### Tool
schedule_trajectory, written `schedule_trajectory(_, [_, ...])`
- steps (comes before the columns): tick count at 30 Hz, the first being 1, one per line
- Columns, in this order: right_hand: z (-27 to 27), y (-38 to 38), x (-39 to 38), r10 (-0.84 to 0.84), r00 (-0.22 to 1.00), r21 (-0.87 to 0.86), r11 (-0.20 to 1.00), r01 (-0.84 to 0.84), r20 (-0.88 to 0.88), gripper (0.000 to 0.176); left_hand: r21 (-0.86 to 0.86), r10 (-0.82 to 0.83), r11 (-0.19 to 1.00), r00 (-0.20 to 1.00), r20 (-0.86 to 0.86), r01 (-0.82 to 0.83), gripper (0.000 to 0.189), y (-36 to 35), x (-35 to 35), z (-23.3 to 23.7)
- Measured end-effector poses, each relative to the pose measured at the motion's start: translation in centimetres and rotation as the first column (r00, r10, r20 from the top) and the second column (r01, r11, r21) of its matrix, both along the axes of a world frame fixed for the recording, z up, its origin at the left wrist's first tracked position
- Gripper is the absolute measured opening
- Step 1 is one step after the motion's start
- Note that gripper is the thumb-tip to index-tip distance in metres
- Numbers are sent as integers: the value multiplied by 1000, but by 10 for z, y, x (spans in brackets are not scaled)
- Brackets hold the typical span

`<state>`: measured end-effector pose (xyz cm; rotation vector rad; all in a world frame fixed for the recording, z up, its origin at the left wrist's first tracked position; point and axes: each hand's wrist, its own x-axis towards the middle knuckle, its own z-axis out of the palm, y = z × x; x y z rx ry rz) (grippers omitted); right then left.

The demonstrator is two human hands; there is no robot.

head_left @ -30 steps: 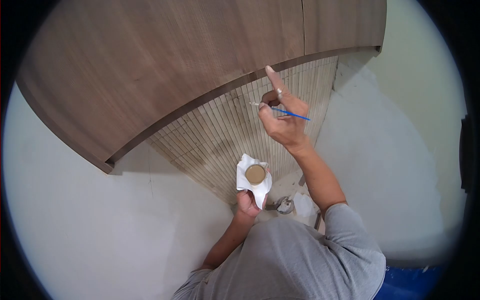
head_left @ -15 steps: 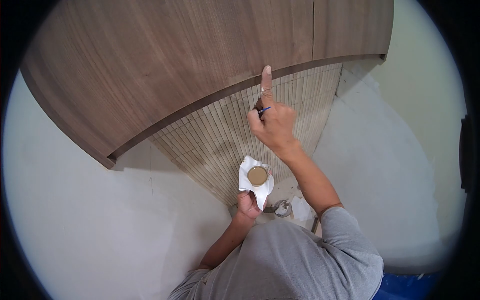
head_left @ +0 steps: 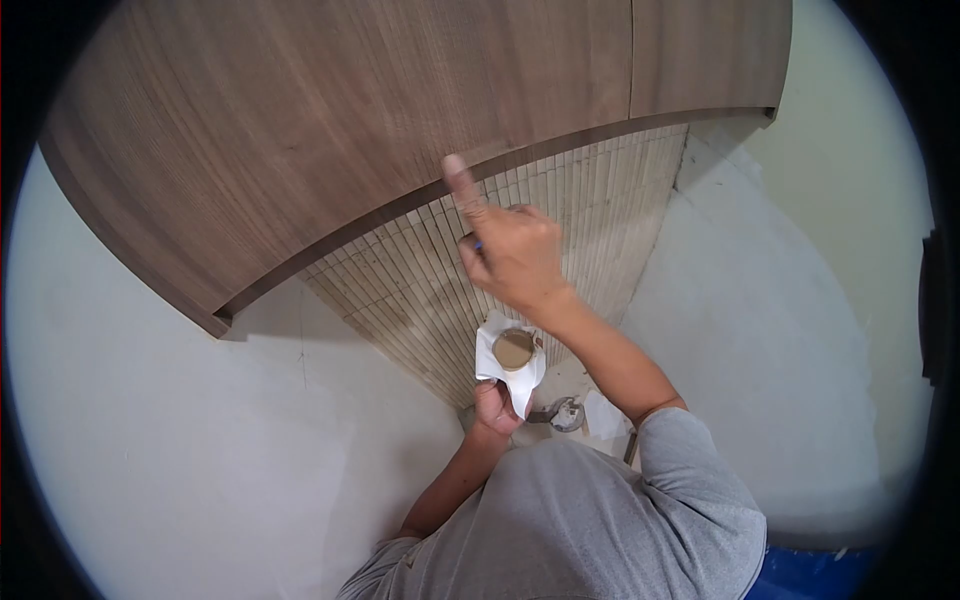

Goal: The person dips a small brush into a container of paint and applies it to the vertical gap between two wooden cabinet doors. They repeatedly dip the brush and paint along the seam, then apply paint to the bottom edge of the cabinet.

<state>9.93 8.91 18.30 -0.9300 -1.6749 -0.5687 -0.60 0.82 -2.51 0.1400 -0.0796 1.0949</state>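
Note:
In my left hand (head_left: 492,405) is a small round container of brown liquid (head_left: 514,349), with a crumpled white cloth or paper (head_left: 488,362) beneath and around it. My right hand (head_left: 515,250) is raised above it, index finger stretched out. That fingertip is at the lower edge of the brown wood-grain panel (head_left: 380,110). The other fingers are curled round a thin thing with a blue part (head_left: 478,244), mostly hidden and blurred by motion.
Narrow beige strip tiles (head_left: 400,270) cover the wall below the panel. Pale walls (head_left: 240,430) stand on both sides. Near my left hand, a round grey object (head_left: 566,415) lies by white scraps (head_left: 604,415). Something blue (head_left: 815,575) shows at lower right.
My right hand has moved left along the panel's lower edge, its index finger now tilting left. My left hand and the container are nearly where they were.

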Motion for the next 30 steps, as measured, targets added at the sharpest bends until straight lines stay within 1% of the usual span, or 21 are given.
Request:
schedule_trajectory(3, [-4, -1, 30, -175, 984, -37, 984, 174, -45, 102, 17, 86, 996, 995, -46, -85, 54, -2, 5, 12])
schedule_trajectory(6, [-3, -8, 38, -269, 922, -284, 940, 189, -279, 94, 37, 4, 999, 1000, -27, -3, 51, 1, 3, 16])
schedule_trajectory(9, [-6, -6, 28, -136, 978, -60, 990, 127, -159, 102, 69, 35, 997, 998, -53, -31, 56, 0, 1, 7])
schedule_trajectory(12, [-3, -3, 7, 57, 997, 64, 997, -54, -44, 104, 11, 48, 999, 996, -74, -47, 56, 0, -1, -1])
schedule_trajectory(15, [1, -3, -2, 20, 998, -49, 999, -17, 60, 107, -18, 22, 1000, 1000, -17, -22, 57, 1, 0, -2])
schedule_trajectory(18, [1, -2, 12, -39, 999, -9, 999, 39, 16, 105, 85, -2, 996, 999, 32, -1, 48, -1, 1, 10])
schedule_trajectory(20, [-5, 1, 34, -170, 985, -56, 984, 170, -4, 104, 60, 27, 998, 1000, -7, -26, 48, -2, 4, 15])
schedule_trajectory(21, [-8, 3, 44, -236, 972, -81, 969, 234, -11, 104, 46, 40, 998, 999, -26, -39, 48, -2, 4, 16])
schedule_trajectory(24, [-10, 1, 60, -381, 901, -268, 908, 323, -207, 102, 86, 26, 996, 997, -68, -21, 49, -2, 2, 16])
schedule_trajectory(27, [-10, 0, 53, -319, 933, -145, 944, 296, -168, 105, 28, -26, 999, 1000, 2, 26, 49, 0, 2, 12])
schedule_trajectory(30, [-2, -10, 24, -64, 997, 17, 998, 64, -43, 108, 59, 15, 998, 1000, -22, -13, 56, 0, 1, 1])
